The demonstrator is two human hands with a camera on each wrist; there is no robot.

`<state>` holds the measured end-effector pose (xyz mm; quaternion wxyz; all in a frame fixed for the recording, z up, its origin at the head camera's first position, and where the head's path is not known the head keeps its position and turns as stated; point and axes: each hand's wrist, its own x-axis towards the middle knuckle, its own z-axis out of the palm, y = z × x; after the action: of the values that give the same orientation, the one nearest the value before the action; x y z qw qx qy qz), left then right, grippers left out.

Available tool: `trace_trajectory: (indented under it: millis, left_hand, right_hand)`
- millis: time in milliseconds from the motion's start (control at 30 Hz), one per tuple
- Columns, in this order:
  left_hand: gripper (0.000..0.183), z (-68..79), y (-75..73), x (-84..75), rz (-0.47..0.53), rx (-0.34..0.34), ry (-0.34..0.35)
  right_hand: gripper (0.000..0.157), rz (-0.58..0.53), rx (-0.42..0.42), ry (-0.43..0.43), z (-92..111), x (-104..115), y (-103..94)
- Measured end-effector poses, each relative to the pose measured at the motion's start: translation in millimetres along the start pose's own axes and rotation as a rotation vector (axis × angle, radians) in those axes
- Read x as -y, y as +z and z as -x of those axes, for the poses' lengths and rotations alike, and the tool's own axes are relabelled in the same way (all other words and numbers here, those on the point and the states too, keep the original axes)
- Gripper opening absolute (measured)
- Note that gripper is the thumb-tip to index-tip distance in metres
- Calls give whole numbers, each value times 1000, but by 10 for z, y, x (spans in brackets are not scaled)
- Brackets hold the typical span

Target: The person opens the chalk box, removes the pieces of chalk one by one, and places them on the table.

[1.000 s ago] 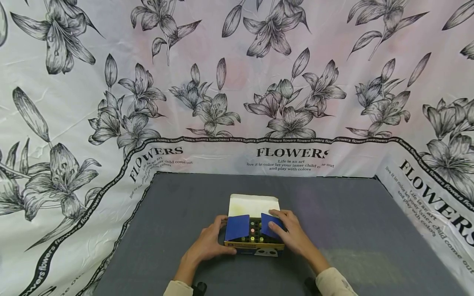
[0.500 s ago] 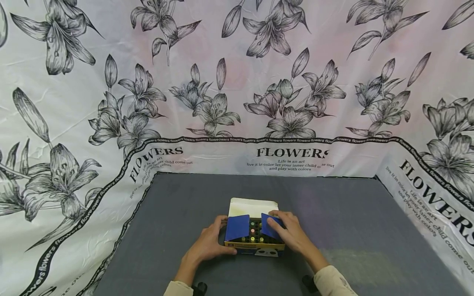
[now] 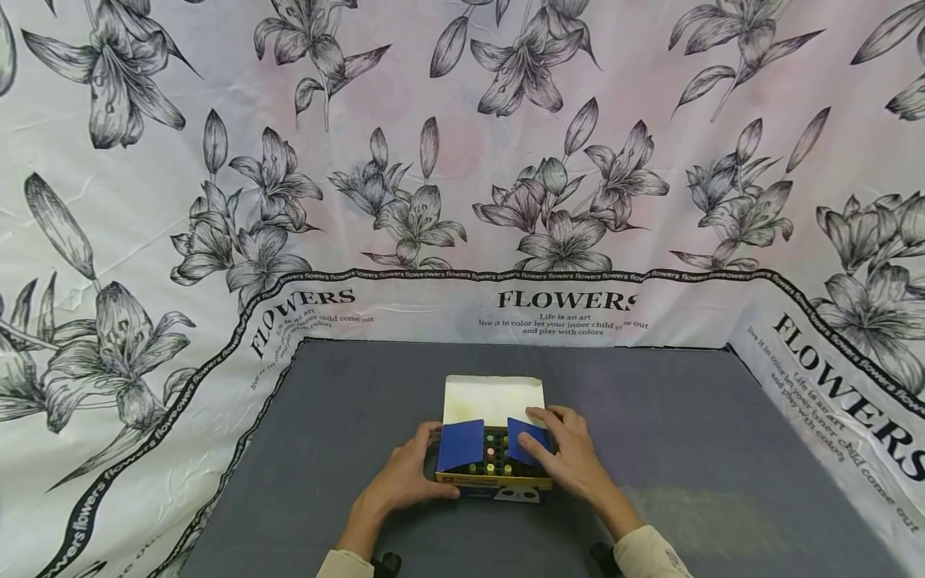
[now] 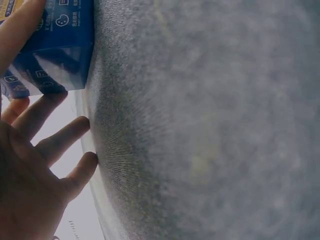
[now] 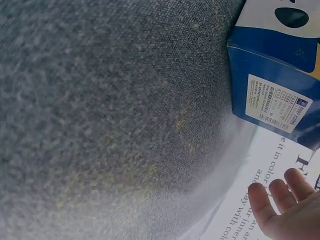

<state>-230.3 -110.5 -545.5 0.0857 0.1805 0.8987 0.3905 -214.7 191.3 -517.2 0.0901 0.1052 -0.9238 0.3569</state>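
Note:
A blue and yellow cardboard box (image 3: pixel 495 486) with a panda face on its front stands on the table with its white-lined lid (image 3: pixel 494 399) raised at the back. Two blue side flaps, the left flap (image 3: pixel 461 445) and the right flap (image 3: pixel 526 441), lean over the inside. Between them show several small round coloured ends (image 3: pixel 491 453) in dark slots. My left hand (image 3: pixel 406 475) holds the box's left end, thumb along the front and fingertips on the side. With its thumb on the right flap, my right hand (image 3: pixel 576 457) reaches its index finger to the lid's right edge.
The grey cloth-covered table (image 3: pixel 361 385) spreads around the box. Behind and at the sides hangs a white curtain (image 3: pixel 405 313) with printed lilies and lettering. A white barcode label (image 5: pixel 278 103) is stuck on the box's right end.
The lid tipped down a little half a second ago and stands higher again now. Both hands stay at the box with only slight shifts; the head view has moved slightly.

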Motion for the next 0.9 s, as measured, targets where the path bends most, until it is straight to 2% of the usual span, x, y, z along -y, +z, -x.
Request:
trace_trajectory:
  millis: [167,300,433,533,633,767,900]
  left_hand:
    - [113,6,-7,-16,-2,2,-11]
    - [117,22,-42,-36,34,12,-28]
    - [120,48,-96,-89,62,-21,-37]
    - [122,49,-129,-152,46,-69,4]
    - [120,26,-154,-236,-12,-107,77]
    - [113,-26,-172,-373,-122,-122,155]
    - [105,-91,-178,-493,-175,-101,192]
  right_hand:
    - [56,32,-39,-34,28,-20,-14]
    - [58,47,-58,-65,42,-37,-24]
    - [63,58,-81,-119,53,-27,-41]
    - [69,76,-91,-164,62,-4,-55]
    - [75,110,-80,-202,61,30,-65]
    - [84,172,-48,-246,45,74,-71]
    - [89,191,-11,-276,36,112,-62]
